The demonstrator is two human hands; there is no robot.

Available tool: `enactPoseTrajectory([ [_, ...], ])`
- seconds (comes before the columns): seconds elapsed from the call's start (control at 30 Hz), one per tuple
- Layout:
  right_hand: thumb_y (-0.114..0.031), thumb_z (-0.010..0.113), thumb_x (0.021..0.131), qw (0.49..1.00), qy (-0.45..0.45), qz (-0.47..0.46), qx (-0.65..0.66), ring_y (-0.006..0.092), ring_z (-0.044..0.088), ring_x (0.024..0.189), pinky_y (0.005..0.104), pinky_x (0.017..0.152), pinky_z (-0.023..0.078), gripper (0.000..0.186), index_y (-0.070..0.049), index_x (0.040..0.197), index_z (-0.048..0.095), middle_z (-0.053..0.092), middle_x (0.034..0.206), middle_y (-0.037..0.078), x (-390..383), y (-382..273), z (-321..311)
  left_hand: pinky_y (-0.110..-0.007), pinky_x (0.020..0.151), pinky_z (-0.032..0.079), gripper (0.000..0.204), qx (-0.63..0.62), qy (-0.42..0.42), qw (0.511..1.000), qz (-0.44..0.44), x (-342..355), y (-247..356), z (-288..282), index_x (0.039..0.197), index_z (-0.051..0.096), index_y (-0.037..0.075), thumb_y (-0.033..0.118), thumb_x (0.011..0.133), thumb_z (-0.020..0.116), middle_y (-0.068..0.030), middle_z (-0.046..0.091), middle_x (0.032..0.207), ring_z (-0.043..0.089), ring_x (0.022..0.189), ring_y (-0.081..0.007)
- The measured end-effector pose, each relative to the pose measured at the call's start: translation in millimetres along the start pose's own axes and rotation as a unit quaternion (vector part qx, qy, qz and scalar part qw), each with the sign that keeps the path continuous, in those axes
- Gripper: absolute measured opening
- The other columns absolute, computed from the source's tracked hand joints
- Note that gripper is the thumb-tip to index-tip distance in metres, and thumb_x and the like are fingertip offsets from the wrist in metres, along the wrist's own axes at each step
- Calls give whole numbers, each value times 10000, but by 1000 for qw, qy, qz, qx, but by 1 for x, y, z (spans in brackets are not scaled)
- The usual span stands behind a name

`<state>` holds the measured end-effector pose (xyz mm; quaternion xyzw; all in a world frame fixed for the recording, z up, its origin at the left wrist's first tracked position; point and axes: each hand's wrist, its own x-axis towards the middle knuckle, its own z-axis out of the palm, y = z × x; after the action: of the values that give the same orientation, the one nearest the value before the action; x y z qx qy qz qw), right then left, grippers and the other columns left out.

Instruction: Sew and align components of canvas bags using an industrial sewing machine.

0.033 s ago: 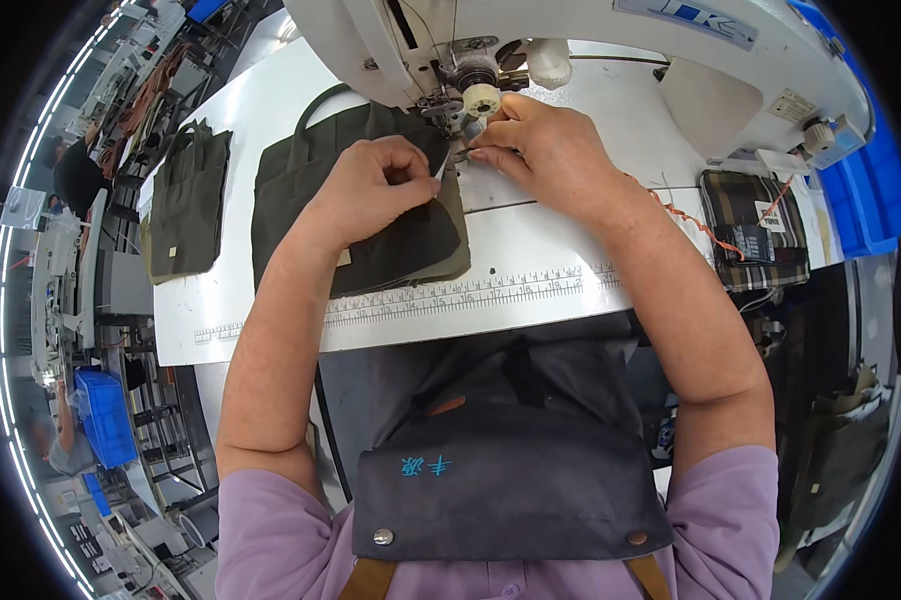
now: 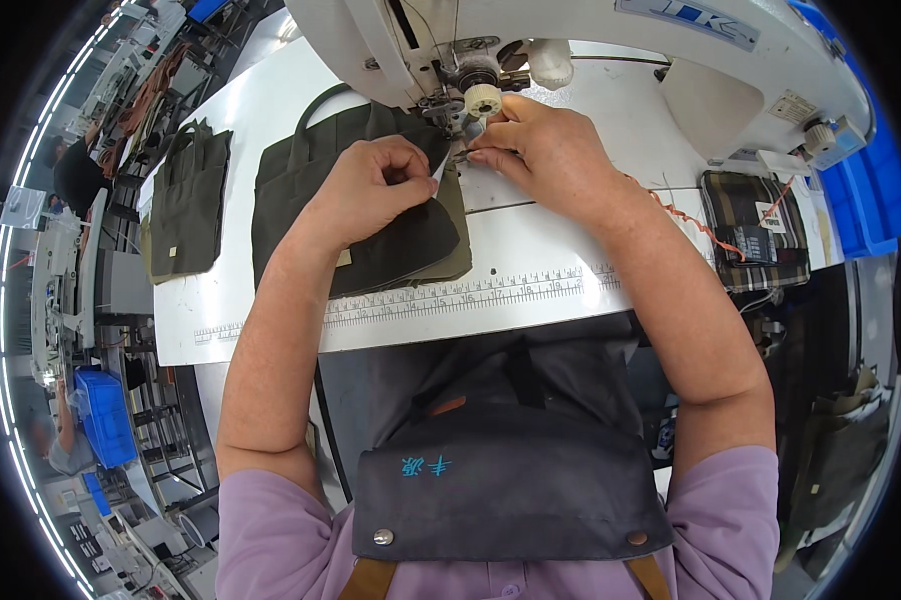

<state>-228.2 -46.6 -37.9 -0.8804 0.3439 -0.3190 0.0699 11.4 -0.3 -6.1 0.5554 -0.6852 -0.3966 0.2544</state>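
A dark olive fabric bag [image 2: 289, 205] with a curved handle lies on the white table, its right edge close to the needle area of a white sewing machine [image 2: 356, 45]. My left hand [image 2: 361, 195] rests over the bag, thumb and forefinger closed on a thin white slip [image 2: 440, 172] at the bag's right edge. My right hand [image 2: 556, 160] is just below the machine's cream knob [image 2: 482, 100], beside the presser foot. Its thumb and forefinger are pinched by a small metal part [image 2: 462, 156]; what lies between them is too small to make out.
Another dark olive bag [image 2: 189, 205] lies at the table's left. A folded plaid piece [image 2: 756, 225] with an orange cord [image 2: 696, 222] sits at the right. A printed ruler scale [image 2: 441, 302] runs along the front edge. Blue bins [image 2: 861, 190] stand at the far right.
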Motion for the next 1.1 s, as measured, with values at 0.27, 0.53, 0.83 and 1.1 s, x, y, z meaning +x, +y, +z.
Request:
enactPoseTrajectory([
  [0.27, -302, 724, 887, 1000, 12, -27, -5, 241, 688, 814, 400, 680, 546, 168, -146, 919, 777, 659, 912, 15, -1, -6, 5, -260, 726, 481, 124, -25, 91, 993, 77, -6, -7, 13, 727, 635, -20, 69, 785, 699, -70, 710, 1067, 627, 840, -119],
  [0.53, -170, 682, 752, 983, 70, -130, -106, 218, 676, 781, 376, 620, 542, 80, -111, 794, 717, 627, 853, 23, 1, -11, 2, -330, 760, 540, 91, 88, 188, 969, 133, -18, -4, 40, 713, 613, -9, 40, 723, 688, -77, 750, 1050, 689, 832, -230],
  [0.83, -236, 779, 821, 994, 31, -88, -55, 227, 687, 754, 377, 610, 543, 145, -154, 941, 782, 698, 949, 3, -4, -8, 3, -307, 701, 508, 92, 168, 216, 939, 210, -16, -8, 41, 709, 589, -6, -11, 724, 680, -111, 753, 1063, 689, 862, -205],
  [1.1, -242, 775, 817, 990, 21, -83, -114, 218, 686, 757, 369, 613, 541, 132, -152, 913, 770, 682, 923, -14, -2, -13, 1, -295, 664, 495, 74, 155, 205, 947, 193, -18, -6, 40, 727, 602, 5, -8, 746, 672, -96, 751, 924, 699, 848, -192],
])
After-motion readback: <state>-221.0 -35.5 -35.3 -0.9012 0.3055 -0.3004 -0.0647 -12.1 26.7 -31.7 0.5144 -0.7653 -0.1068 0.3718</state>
